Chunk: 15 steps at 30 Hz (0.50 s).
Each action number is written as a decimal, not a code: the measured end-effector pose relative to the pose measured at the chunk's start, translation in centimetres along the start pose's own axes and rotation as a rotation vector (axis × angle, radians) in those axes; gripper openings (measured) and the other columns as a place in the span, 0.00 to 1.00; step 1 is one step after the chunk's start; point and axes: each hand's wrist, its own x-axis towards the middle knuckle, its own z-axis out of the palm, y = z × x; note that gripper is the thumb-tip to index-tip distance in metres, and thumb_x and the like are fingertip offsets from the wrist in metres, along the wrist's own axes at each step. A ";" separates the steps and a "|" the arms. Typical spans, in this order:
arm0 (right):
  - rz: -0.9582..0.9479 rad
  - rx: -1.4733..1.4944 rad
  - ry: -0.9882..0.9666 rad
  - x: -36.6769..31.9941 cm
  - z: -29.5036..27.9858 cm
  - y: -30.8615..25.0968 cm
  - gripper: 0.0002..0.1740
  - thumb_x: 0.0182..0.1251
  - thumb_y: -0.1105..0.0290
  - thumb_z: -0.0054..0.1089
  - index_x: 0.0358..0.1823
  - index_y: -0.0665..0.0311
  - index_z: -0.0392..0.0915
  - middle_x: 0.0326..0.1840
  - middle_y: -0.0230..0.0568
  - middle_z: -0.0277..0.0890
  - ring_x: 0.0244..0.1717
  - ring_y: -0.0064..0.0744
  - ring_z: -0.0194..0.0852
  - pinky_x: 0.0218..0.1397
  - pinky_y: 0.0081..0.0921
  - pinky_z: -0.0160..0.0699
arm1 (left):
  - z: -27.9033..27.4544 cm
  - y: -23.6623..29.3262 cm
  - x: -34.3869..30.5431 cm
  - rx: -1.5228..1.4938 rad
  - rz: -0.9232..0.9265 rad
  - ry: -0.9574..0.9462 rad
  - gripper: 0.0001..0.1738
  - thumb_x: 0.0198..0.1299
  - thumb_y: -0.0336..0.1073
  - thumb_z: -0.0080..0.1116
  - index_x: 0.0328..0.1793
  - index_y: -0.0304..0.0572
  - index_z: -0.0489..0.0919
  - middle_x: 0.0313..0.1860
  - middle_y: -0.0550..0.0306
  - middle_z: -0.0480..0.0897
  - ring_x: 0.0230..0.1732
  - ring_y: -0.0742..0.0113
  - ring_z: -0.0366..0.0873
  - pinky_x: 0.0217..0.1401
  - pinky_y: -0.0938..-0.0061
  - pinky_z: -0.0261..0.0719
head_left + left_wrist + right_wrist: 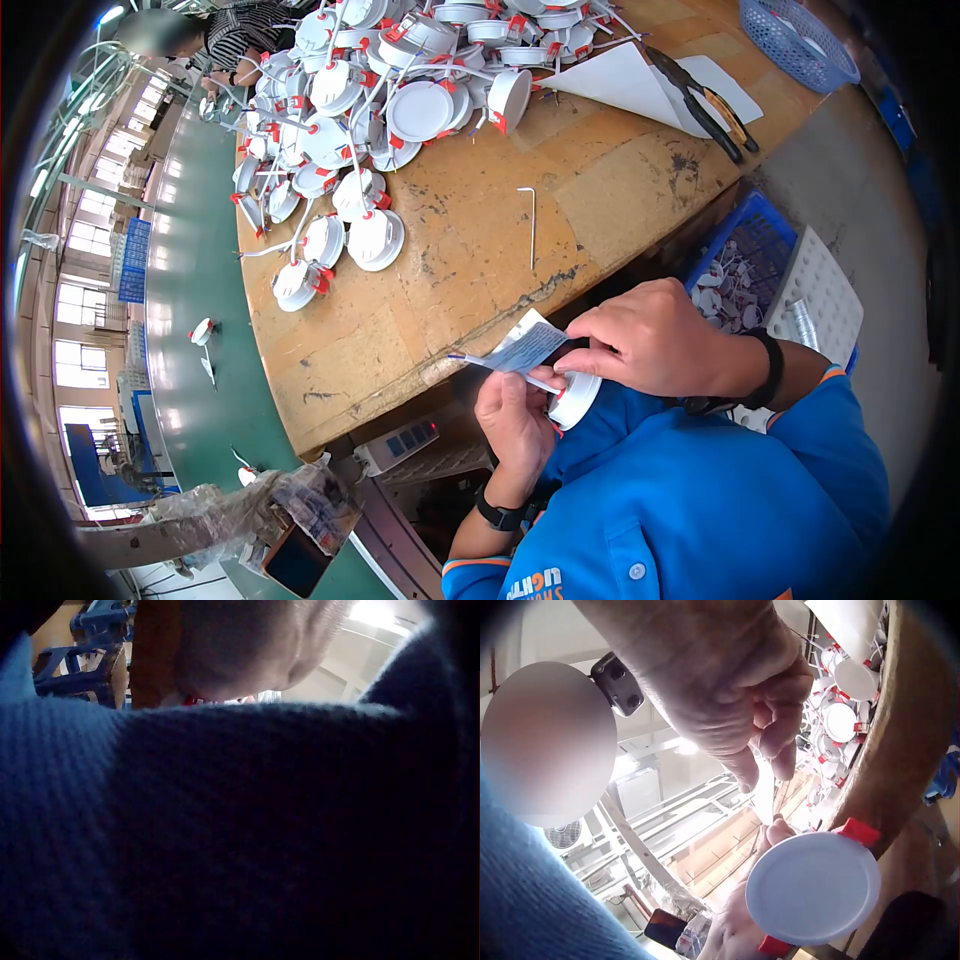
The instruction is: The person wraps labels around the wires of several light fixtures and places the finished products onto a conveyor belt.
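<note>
My left hand (515, 420) holds a round white downlight (573, 402) with red clips, low in front of the blue shirt. The lamp's flat white face (814, 889) and its clips show in the right wrist view. A white cable (482, 361) sticks out to the left past the fingers. Over the lamp, my right hand (650, 340) pinches a printed paper label (532, 346) between thumb and fingertips; edge-on, the label (763, 796) looks like a thin white strip. Dark blue cloth (225, 825) fills most of the left wrist view.
Many white downlights (420, 110) are heaped on the wooden table (450, 270). A hex key (532, 228), pliers (700, 105) on white sheets, and a blue basket (800, 45) also lie there. At right stands a blue crate (745, 235) of small parts; a green conveyor (205, 270) runs left.
</note>
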 end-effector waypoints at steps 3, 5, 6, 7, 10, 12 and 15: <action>0.080 -0.033 -0.073 0.1 -1.3 0.2 0.15 0.42 0.62 0.72 0.23 0.63 0.75 0.14 0.34 0.72 0.15 0.31 0.73 0.19 0.24 0.69 | 0.2 0.4 0.0 -0.002 -0.017 0.032 0.16 0.66 0.45 0.43 0.39 0.37 0.71 0.29 0.55 0.77 0.31 0.68 0.77 0.36 0.74 0.76; 0.127 -0.071 -0.096 0.4 -2.3 0.5 0.16 0.42 0.61 0.72 0.22 0.63 0.75 0.13 0.32 0.71 0.13 0.30 0.71 0.18 0.24 0.68 | 0.3 0.6 0.1 -0.032 -0.032 0.040 0.16 0.66 0.45 0.44 0.39 0.38 0.70 0.29 0.56 0.77 0.30 0.68 0.76 0.36 0.73 0.76; 0.276 0.067 -0.228 0.9 -3.1 0.0 0.15 0.43 0.64 0.72 0.26 0.65 0.76 0.19 0.35 0.73 0.18 0.29 0.73 0.23 0.23 0.71 | 0.2 0.7 0.1 -0.051 -0.034 0.024 0.16 0.66 0.46 0.43 0.39 0.38 0.70 0.29 0.56 0.77 0.30 0.68 0.76 0.36 0.73 0.76; 0.252 0.166 -0.202 0.9 -2.9 0.0 0.15 0.44 0.65 0.72 0.29 0.66 0.77 0.21 0.36 0.74 0.21 0.28 0.74 0.26 0.23 0.72 | 0.2 0.7 0.1 -0.069 -0.037 0.008 0.17 0.66 0.46 0.43 0.39 0.38 0.70 0.29 0.56 0.76 0.30 0.68 0.75 0.36 0.72 0.76; 0.213 0.443 -0.165 1.1 -2.1 0.0 0.18 0.45 0.70 0.70 0.39 0.69 0.77 0.33 0.41 0.75 0.32 0.29 0.75 0.36 0.23 0.75 | 0.2 0.7 0.2 -0.072 -0.033 -0.051 0.18 0.65 0.47 0.44 0.41 0.37 0.69 0.30 0.55 0.77 0.30 0.69 0.75 0.34 0.74 0.75; 0.198 0.479 -0.141 1.2 -1.5 -0.1 0.17 0.46 0.70 0.70 0.37 0.69 0.77 0.31 0.41 0.75 0.30 0.29 0.75 0.35 0.23 0.74 | 0.5 0.7 0.2 -0.072 -0.038 -0.049 0.18 0.65 0.47 0.44 0.43 0.37 0.70 0.31 0.55 0.77 0.31 0.69 0.75 0.35 0.75 0.75; 0.209 0.513 -0.123 1.2 -0.8 0.1 0.14 0.47 0.71 0.69 0.35 0.69 0.78 0.29 0.40 0.75 0.29 0.28 0.74 0.32 0.23 0.72 | 1.0 0.7 0.0 -0.039 -0.032 -0.022 0.17 0.65 0.44 0.45 0.42 0.34 0.72 0.32 0.51 0.78 0.31 0.67 0.77 0.36 0.74 0.77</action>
